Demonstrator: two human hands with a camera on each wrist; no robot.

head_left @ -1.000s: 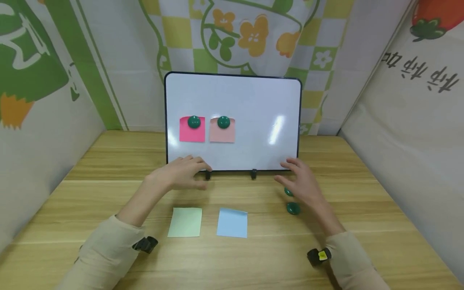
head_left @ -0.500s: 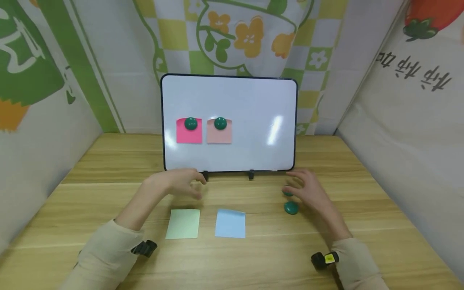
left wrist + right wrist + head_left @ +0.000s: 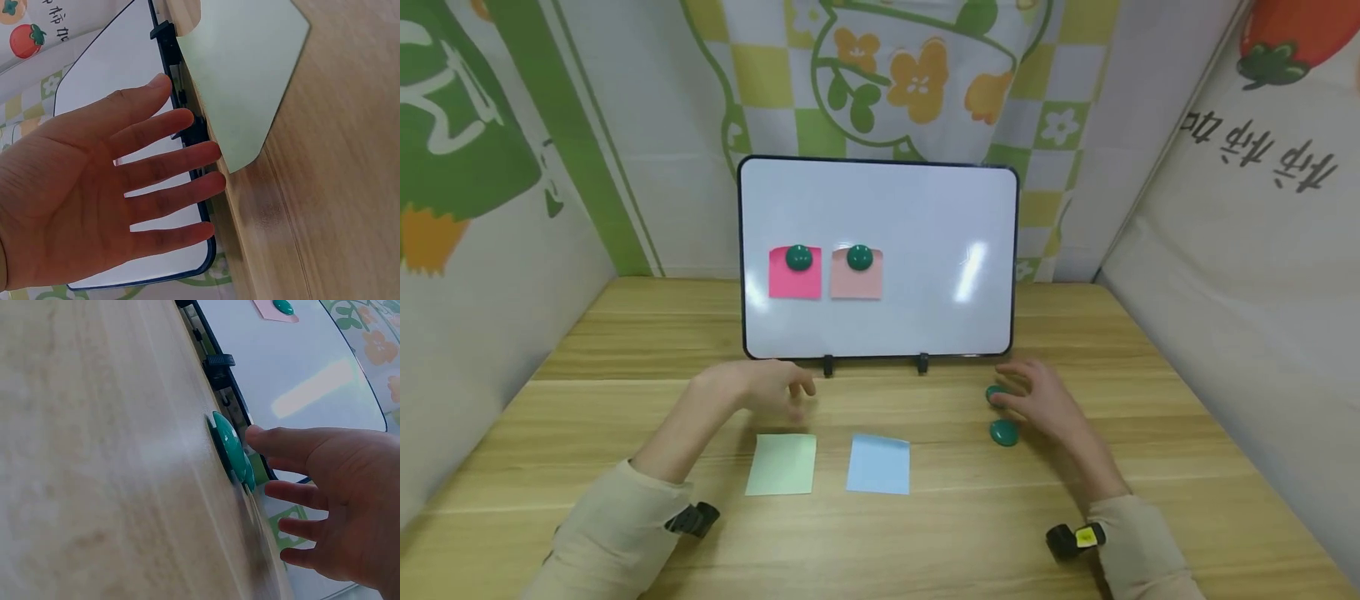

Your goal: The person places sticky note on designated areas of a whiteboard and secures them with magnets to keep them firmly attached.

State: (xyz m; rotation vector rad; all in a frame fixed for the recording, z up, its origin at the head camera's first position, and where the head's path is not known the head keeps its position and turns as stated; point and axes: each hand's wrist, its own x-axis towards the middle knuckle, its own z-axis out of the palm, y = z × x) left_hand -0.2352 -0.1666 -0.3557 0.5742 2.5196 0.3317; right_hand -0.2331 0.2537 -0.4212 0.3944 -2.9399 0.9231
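The left hand [image 3: 763, 389] hovers above the table just behind a green sticky note [image 3: 782, 464]; in the left wrist view its fingers are spread and hold nothing. A blue sticky note [image 3: 878, 464] lies to the right of the green one. At the right, the right hand [image 3: 1041, 400] is beside two green magnets, its thumb overlapping the farther magnet [image 3: 995, 394] in the head view; the nearer magnet [image 3: 1003, 432] lies free. In the right wrist view the right hand [image 3: 337, 500] has parted fingers, with both magnets beyond the thumb.
A whiteboard [image 3: 940, 217] stands at the table's back on black clips [image 3: 922, 363]. On it, green magnets hold a bright pink note [image 3: 794, 285] and a pale pink note [image 3: 856, 286]. Printed cloth [image 3: 677, 200] surrounds the table [image 3: 955, 533].
The left hand has moved down and a little left, away from the whiteboard's lower edge. The right hand has lowered and shifted right, beside the farther magnet. Notes and magnets have stayed put.
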